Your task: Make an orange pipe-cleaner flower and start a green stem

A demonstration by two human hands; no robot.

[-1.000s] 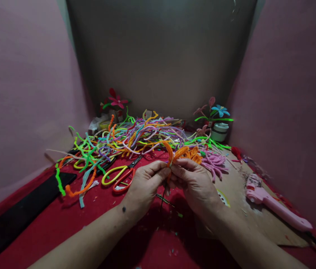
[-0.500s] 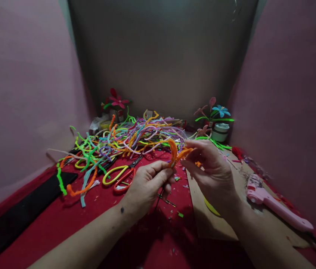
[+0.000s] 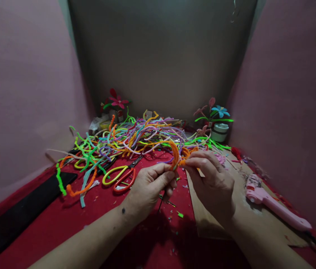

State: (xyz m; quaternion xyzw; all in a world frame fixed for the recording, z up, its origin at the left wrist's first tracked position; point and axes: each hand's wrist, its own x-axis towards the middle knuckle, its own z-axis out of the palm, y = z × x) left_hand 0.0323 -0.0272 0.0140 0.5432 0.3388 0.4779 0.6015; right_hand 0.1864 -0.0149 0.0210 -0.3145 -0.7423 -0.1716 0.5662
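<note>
My left hand (image 3: pixel 151 185) pinches the base of an orange fuzzy petal piece (image 3: pixel 175 152), which curves upward from the fingertips; a thin dark stem shows below the hand. My right hand (image 3: pixel 212 179), just to the right, has its thumb and fingertips closed on a second orange fuzzy piece (image 3: pixel 183 163) close to the first one. Whether the two orange pieces are joined is hard to see. More orange fuzzy loops show behind the right fingertips.
A tangle of coloured pipe cleaners (image 3: pixel 143 136) lies behind the hands. Scissors with yellow and red handles (image 3: pixel 124 179) are left of them. A pink glue gun (image 3: pixel 278 209) rests on a board (image 3: pixel 211 226) at right. Fuzzy flowers (image 3: pixel 221 111) stand at the back.
My right hand has turned and moved slightly down, its fingertips now closed on orange lower down. The orange petal at my left hand leans more to the right.
</note>
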